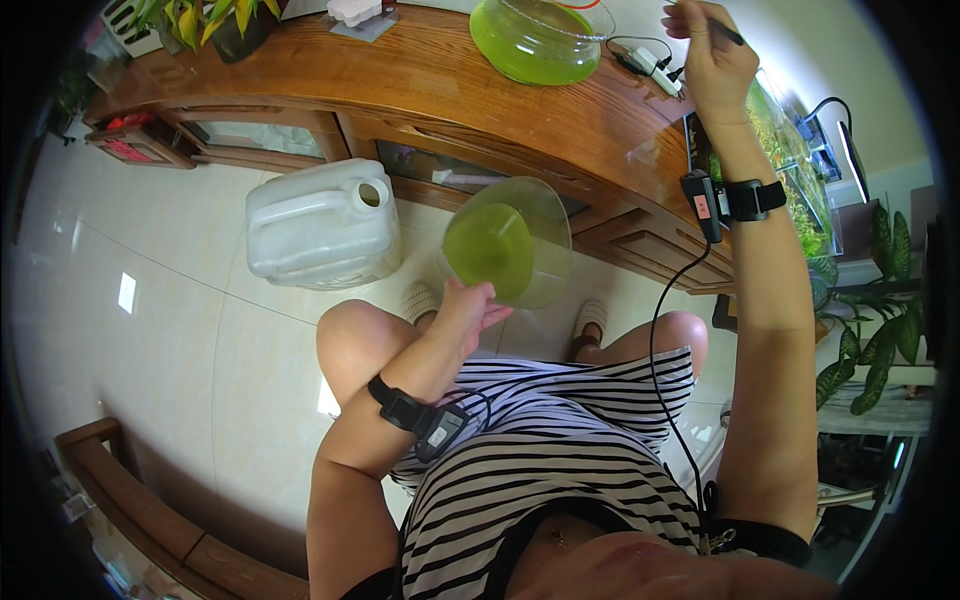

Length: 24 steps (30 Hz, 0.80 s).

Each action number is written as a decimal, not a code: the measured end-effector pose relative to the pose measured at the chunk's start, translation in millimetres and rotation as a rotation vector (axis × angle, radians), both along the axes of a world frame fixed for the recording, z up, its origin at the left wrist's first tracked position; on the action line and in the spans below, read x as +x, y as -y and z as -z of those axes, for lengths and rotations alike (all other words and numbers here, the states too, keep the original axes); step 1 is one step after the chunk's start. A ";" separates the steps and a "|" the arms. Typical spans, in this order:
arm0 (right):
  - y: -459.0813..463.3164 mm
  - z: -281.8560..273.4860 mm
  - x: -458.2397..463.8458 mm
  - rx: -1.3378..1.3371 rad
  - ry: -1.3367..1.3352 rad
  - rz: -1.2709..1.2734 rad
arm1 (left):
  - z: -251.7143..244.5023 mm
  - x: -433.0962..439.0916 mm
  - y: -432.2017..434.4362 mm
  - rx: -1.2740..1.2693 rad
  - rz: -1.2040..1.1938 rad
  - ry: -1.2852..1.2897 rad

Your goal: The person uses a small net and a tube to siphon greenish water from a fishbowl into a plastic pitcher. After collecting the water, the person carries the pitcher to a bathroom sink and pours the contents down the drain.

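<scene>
My left hand [466, 313] grips the lower rim of a clear plastic container [551, 247] in front of my knees. Green liquid [491, 251] lies inside it. Raised above the right end of the wooden cabinet, my right hand [709, 64] is closed around a thin rod with a black handle end [726, 31]; the rod's far part is beyond the picture's top edge. Left of that hand, a round glass bowl [532, 56] of green water stands on the cabinet top [360, 67]. Something red and a beaded tube show at its mouth, partly cut off.
A white plastic jerrycan [322, 225] with an uncapped mouth stands on the tiled floor [172, 300]. A power strip [656, 71] with plugs lies near the bowl. A planted aquarium [799, 172] is beyond my right forearm. A cable [660, 300] hangs from the right wrist device.
</scene>
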State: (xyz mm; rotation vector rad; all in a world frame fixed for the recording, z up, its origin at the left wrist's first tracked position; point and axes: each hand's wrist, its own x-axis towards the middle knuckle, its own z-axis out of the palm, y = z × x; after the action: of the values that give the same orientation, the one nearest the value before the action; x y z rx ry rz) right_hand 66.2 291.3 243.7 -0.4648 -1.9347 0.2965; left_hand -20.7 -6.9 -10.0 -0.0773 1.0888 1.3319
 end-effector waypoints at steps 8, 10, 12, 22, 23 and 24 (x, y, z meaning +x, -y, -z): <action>-52.9 -14.4 36.5 -0.182 -0.268 -0.157 | -4.8 0.1 1.0 -0.002 -0.018 0.001; -56.9 -15.4 42.0 -0.260 -0.312 -0.146 | -6.0 -0.5 1.1 0.002 -0.018 0.005; -57.0 -14.2 45.4 -0.308 -0.368 -0.107 | -6.4 -0.3 1.3 0.001 -0.020 0.001; -63.8 -5.9 59.6 -0.539 -0.515 0.020 | -4.8 -0.9 1.4 0.010 -0.013 0.005; -64.1 -4.0 60.2 -0.562 -0.510 0.024 | -5.3 -0.7 1.3 0.005 -0.017 0.004; -64.1 -2.2 60.5 -0.583 -0.509 0.036 | -5.9 -0.7 1.0 0.003 -0.024 -0.001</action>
State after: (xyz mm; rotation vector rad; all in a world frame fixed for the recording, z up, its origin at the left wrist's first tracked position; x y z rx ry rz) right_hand 126.8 355.4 245.9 -0.7202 -1.3214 0.8777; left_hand -21.5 -8.0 -4.2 -0.0877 1.0893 1.3552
